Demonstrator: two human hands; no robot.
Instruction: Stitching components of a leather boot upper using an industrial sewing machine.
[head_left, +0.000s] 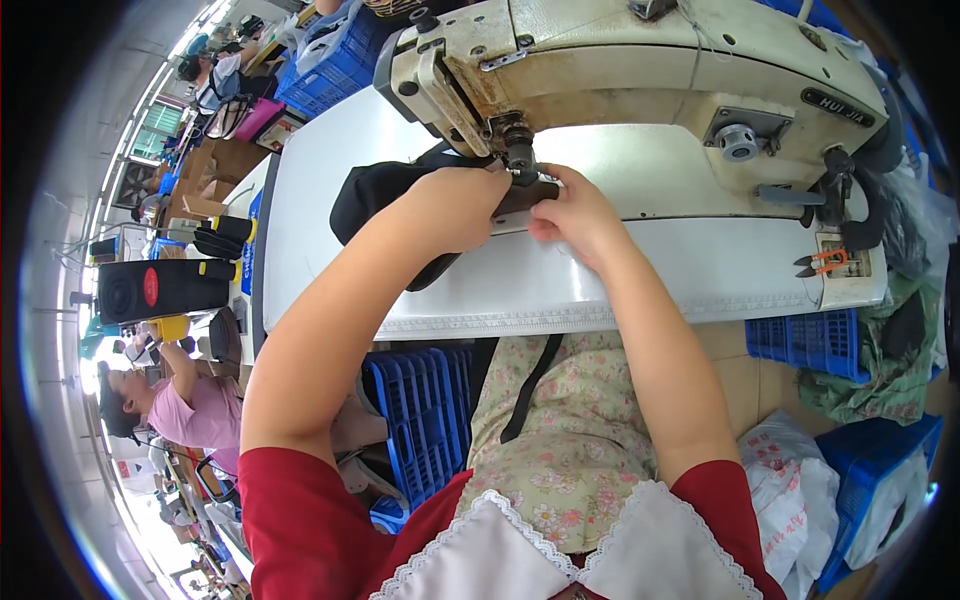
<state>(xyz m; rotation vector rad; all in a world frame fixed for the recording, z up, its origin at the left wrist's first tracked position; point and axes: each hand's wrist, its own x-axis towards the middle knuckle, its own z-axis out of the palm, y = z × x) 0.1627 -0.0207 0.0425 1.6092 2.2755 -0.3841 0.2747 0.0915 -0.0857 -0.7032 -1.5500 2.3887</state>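
At the needle end of a worn cream sewing machine (610, 85), a black fabric piece (372, 195) lies bunched on the bed. My left hand (460, 205) is closed on it just left of the presser foot (521, 172), its fingertips partly hidden. On the other side my right hand (577, 218) bends its thumb and fingers around the piece's dark edge, close by the foot. Part of the fabric hangs below my left wrist toward the front of the table. The needle tip itself is too small and covered to make out.
Orange-handled thread snips (824, 263) lie at the white table's (450, 318) right end. Blue crates (420, 420) stand below, with a white plastic bag (790, 490) at lower right. A co-worker in a pink top (195, 408) sits at left, near another machine (160, 290).
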